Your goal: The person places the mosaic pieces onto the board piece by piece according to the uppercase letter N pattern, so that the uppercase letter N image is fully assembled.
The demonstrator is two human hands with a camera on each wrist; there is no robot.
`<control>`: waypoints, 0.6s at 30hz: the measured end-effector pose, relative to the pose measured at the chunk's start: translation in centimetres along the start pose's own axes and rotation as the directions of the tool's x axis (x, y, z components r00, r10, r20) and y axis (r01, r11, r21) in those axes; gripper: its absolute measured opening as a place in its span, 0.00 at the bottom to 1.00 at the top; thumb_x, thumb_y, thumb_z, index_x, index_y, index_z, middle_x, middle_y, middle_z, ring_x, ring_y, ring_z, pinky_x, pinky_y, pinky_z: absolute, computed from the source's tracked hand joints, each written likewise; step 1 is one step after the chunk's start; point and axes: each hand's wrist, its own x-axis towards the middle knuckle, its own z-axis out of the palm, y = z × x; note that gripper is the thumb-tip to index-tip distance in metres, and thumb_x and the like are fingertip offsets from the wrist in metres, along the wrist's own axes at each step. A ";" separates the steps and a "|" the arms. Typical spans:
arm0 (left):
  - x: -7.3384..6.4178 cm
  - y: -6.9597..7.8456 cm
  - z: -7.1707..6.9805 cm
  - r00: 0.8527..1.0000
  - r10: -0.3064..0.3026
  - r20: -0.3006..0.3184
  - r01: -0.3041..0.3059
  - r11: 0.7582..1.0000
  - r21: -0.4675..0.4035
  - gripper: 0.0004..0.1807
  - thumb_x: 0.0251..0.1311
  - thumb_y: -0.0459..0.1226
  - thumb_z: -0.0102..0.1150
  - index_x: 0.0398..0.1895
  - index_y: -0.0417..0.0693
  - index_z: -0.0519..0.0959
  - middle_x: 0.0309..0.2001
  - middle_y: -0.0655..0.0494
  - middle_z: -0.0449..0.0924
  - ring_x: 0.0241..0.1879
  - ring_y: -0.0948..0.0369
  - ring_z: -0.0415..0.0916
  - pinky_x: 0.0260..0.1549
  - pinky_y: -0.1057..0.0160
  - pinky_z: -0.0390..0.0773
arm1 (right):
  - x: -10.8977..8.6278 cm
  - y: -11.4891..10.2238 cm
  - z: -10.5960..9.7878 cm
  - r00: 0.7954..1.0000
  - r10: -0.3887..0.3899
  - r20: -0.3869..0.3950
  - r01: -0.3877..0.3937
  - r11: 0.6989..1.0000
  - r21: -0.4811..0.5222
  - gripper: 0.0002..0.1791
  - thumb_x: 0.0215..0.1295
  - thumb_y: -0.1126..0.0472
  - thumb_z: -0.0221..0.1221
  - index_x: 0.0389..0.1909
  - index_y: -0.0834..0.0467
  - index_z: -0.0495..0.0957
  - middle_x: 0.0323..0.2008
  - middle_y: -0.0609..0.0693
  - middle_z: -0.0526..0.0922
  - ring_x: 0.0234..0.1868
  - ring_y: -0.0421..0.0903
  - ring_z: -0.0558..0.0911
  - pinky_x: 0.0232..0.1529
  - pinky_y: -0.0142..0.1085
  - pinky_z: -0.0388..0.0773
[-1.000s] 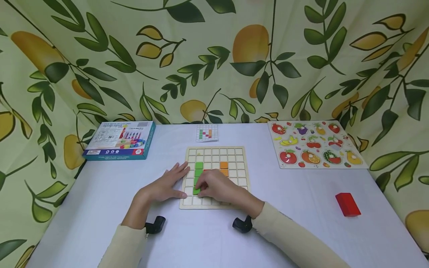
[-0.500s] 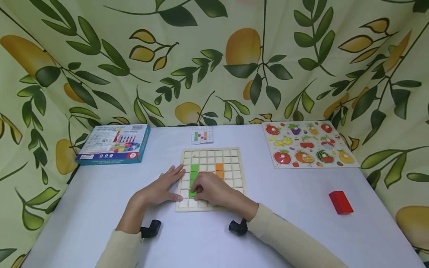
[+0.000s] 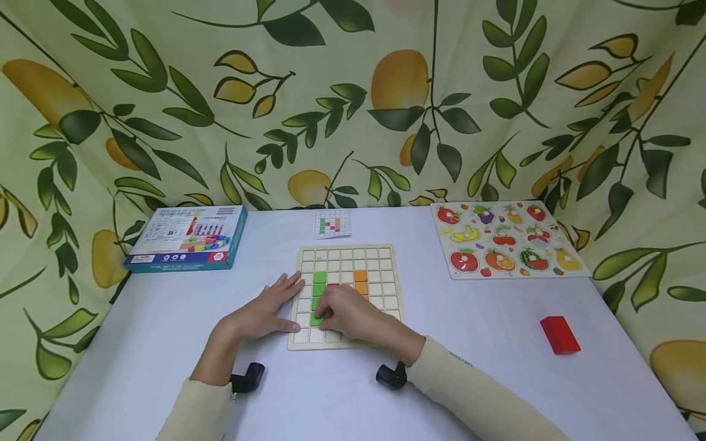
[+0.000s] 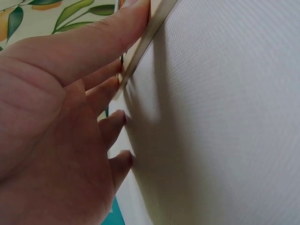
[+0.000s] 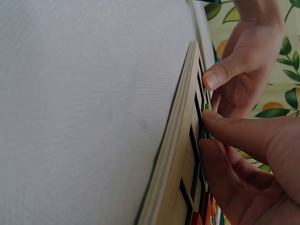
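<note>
A square wooden grid board [image 3: 388,274] lies on the white table, filled with pale cells. Down its left part runs a column of green tiles [image 3: 319,283]. My right hand [image 3: 350,311] bends over the board and pinches the lowest green tile [image 3: 316,320] between thumb and finger. In the right wrist view a green edge [image 5: 206,107] shows beside the thumb tip. Spread flat, my left hand [image 3: 261,313] rests on the board's left edge. Orange tiles [image 3: 361,282] stand to the right of the green ones. A red tile [image 3: 333,285] is mostly covered by my right hand.
Behind the board lies a small printed pattern card [image 3: 333,224]. A cardboard box [image 3: 187,239] is at the back left, a fruit puzzle board [image 3: 507,240] at the back right. A red block [image 3: 560,335] sits on the right. A patterned curtain [image 3: 331,122] hangs behind the table.
The head view has shifted slightly, so everything appears a little further left. Both hands keep the same place on the board.
</note>
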 end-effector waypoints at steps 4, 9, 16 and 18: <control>0.1 0.1 0.0 1.000 0.004 -0.004 -0.004 1.000 0.000 0.52 0.57 0.48 0.72 0.81 0.51 0.56 0.85 0.52 0.42 0.84 0.42 0.30 0.79 0.32 0.35 | -0.1 0.0 -0.1 1.000 0.004 0.000 -0.004 1.000 0.004 0.08 0.56 0.64 0.74 0.38 0.57 0.91 0.35 0.44 0.87 0.34 0.33 0.78 0.37 0.20 0.76; 0.1 0.2 0.0 1.000 0.001 -0.012 -0.001 1.000 -0.001 0.52 0.56 0.48 0.73 0.81 0.51 0.56 0.85 0.52 0.42 0.84 0.42 0.31 0.79 0.32 0.35 | -0.2 0.0 -0.3 1.000 0.010 0.002 -0.010 1.000 -0.005 0.09 0.57 0.65 0.74 0.39 0.57 0.91 0.37 0.45 0.88 0.35 0.33 0.78 0.38 0.20 0.77; 0.0 0.2 0.1 1.000 -0.006 -0.015 0.006 1.000 0.007 0.52 0.55 0.48 0.73 0.81 0.51 0.56 0.85 0.52 0.43 0.84 0.42 0.31 0.79 0.33 0.35 | -0.5 -0.4 0.0 1.000 0.028 0.015 -0.026 0.993 -0.117 0.10 0.59 0.61 0.73 0.42 0.53 0.90 0.42 0.43 0.89 0.42 0.36 0.82 0.45 0.26 0.80; 0.0 0.2 0.1 1.000 -0.006 -0.016 0.006 1.000 0.010 0.52 0.55 0.48 0.73 0.81 0.51 0.57 0.85 0.52 0.43 0.84 0.42 0.31 0.79 0.33 0.36 | -0.6 -0.6 0.0 1.000 0.026 0.016 -0.023 0.988 -0.153 0.10 0.59 0.59 0.73 0.42 0.51 0.90 0.45 0.43 0.88 0.47 0.38 0.84 0.49 0.29 0.82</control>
